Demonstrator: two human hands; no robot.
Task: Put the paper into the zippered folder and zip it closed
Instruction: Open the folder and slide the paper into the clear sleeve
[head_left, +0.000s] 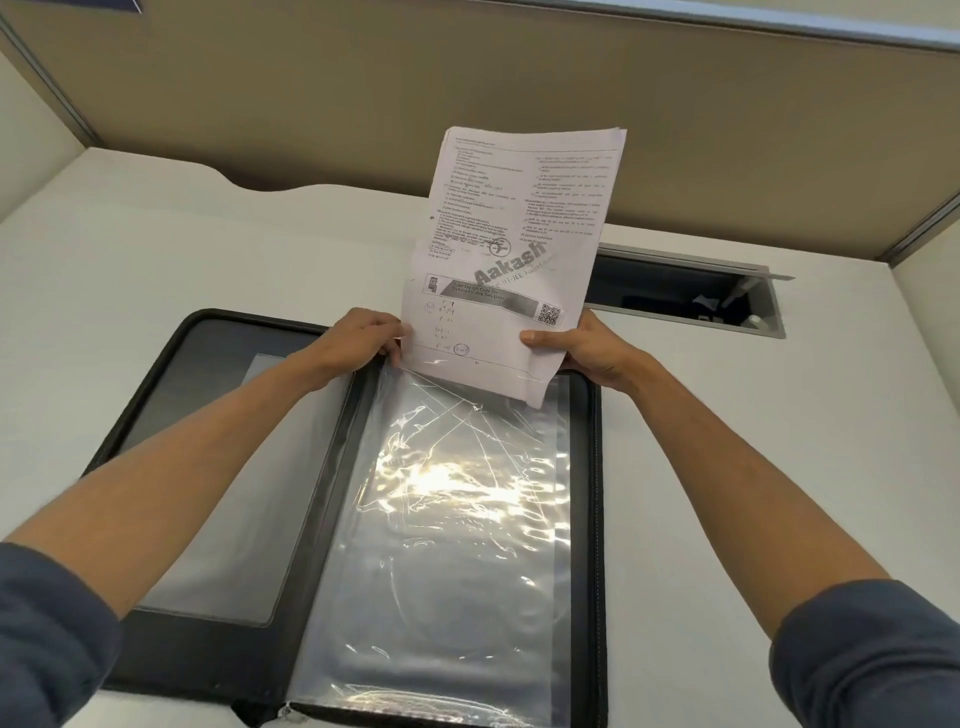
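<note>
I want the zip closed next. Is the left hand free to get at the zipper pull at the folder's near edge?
Probably not yet. The left hand is holding the paper at the clear sleeve, together with the right hand. The zipper pull itself lies uncovered, but the folder is open.

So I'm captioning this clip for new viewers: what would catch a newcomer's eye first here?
The printed paper, held upright at centre by both hands, the left hand and right hand, its bottom edge entering a clear plastic sleeve. That sleeve glares with reflected light inside the open black zippered folder on the white desk.
</note>
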